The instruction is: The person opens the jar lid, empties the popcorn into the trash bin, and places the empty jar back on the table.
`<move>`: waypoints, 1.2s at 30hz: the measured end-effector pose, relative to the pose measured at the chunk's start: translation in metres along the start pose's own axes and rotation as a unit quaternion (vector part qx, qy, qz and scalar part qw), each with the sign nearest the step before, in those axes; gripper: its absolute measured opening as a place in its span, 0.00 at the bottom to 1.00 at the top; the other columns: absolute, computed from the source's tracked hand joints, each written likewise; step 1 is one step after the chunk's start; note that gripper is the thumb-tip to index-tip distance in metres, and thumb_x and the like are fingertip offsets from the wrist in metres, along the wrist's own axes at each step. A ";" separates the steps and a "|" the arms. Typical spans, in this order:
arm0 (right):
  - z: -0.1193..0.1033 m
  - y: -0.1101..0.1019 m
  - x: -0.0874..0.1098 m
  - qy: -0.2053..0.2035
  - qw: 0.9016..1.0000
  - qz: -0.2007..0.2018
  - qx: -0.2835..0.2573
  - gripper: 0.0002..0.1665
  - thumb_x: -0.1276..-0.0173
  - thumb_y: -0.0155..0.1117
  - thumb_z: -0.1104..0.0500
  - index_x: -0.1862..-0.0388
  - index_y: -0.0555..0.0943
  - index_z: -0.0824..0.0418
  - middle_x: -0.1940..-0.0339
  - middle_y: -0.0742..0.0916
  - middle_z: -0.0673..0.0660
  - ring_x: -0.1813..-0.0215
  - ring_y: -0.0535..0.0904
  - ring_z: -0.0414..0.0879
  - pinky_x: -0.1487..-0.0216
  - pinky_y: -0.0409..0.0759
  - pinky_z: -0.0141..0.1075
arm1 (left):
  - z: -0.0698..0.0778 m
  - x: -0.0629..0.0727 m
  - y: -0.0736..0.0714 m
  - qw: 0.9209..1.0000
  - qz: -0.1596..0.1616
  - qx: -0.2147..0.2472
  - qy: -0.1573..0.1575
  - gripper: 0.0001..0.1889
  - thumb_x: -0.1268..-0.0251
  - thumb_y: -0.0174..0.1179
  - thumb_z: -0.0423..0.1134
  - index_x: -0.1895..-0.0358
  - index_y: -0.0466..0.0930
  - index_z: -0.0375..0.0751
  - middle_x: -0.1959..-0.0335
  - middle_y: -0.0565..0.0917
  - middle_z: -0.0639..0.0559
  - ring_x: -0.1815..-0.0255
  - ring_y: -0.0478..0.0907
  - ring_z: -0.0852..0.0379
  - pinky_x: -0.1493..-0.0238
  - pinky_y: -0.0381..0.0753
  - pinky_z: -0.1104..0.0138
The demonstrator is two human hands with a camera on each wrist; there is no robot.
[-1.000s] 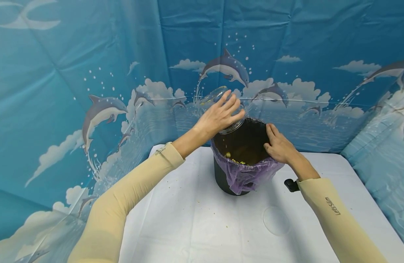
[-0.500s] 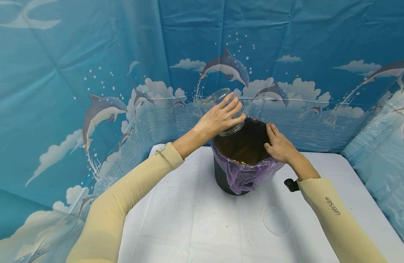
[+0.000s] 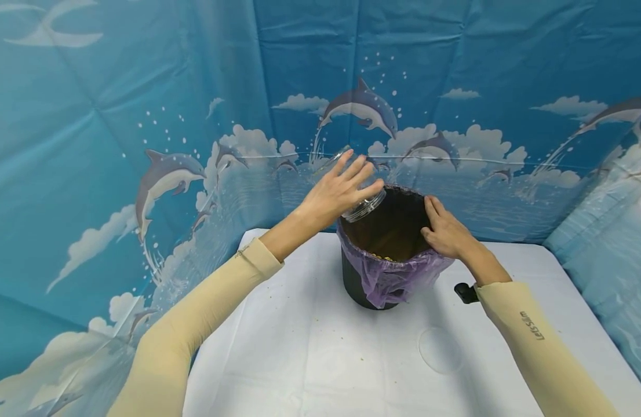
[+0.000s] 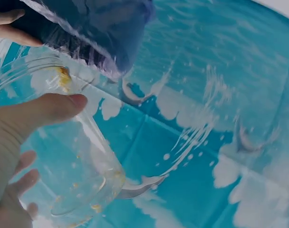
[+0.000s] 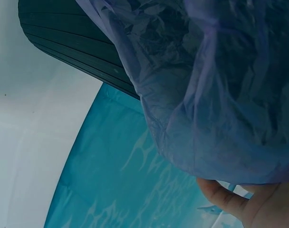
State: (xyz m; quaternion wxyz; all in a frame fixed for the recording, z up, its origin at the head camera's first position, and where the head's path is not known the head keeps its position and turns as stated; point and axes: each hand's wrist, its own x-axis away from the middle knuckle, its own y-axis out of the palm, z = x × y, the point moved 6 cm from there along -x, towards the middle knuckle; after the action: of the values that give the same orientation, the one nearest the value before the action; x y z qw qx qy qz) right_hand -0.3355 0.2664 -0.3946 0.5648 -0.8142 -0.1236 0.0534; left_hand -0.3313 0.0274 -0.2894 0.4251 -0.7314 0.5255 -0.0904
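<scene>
My left hand [image 3: 337, 190] grips a clear jar [image 3: 366, 207], tilted mouth down over the trash can's left rim. Yellow residue clings inside the jar's mouth in the left wrist view, with a few yellow specks near its base. The dark trash can [image 3: 354, 285] stands on the table, leaning toward me, with a purple bag [image 3: 385, 281] folded over its rim. Yellow bits [image 3: 383, 257] show just inside the near rim. My right hand [image 3: 448, 233] holds the can's right rim through the bag; in the right wrist view its fingers are partly hidden.
A clear round lid [image 3: 439, 350] lies on the white table [image 3: 279, 359], right of centre. Small crumbs are scattered on the tabletop. A blue dolphin-print curtain [image 3: 487, 58] closes in the back and both sides.
My left hand has drawn the jar slightly left. The pieces that were falling from it a second ago are no longer seen. The right hand keeps its hold on the rim.
</scene>
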 end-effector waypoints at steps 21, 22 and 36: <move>0.001 0.000 -0.002 -0.007 1.000 -0.010 0.001 0.46 0.18 0.44 0.59 0.17 0.32 0.73 0.16 0.41 0.77 0.20 0.44 0.81 0.22 0.50 0.71 | 0.021 0.156 0.044 0.808 0.063 0.502 -0.302 0.60 0.61 0.86 0.46 0.20 0.60 0.48 0.26 0.71 0.43 0.26 0.68 0.40 0.29 0.66 0.36; 0.001 0.000 -0.002 -0.007 1.000 -0.010 0.000 0.46 0.18 0.44 0.59 0.17 0.32 0.73 0.16 0.41 0.77 0.20 0.44 0.81 0.22 0.50 0.71 | 0.030 0.166 0.050 0.789 0.061 0.525 -0.312 0.60 0.61 0.86 0.46 0.20 0.60 0.48 0.26 0.72 0.42 0.26 0.68 0.39 0.29 0.67 0.35; 0.002 0.000 -0.005 -0.004 1.000 -0.007 0.004 0.47 0.20 0.46 0.59 0.17 0.32 0.74 0.16 0.42 0.78 0.20 0.44 0.81 0.22 0.49 0.70 | 0.183 0.218 0.100 0.596 -0.001 0.749 -0.290 0.63 0.64 0.88 0.44 0.20 0.57 0.63 0.26 0.71 0.49 0.25 0.69 0.38 0.24 0.66 0.37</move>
State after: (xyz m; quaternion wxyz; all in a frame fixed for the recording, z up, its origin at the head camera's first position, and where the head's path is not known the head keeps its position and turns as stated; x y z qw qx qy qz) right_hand -0.3409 0.2669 -0.3955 0.5682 -0.8107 -0.1309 0.0533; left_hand -0.2004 -0.0694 -0.5439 0.9533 -0.1443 0.1216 -0.2359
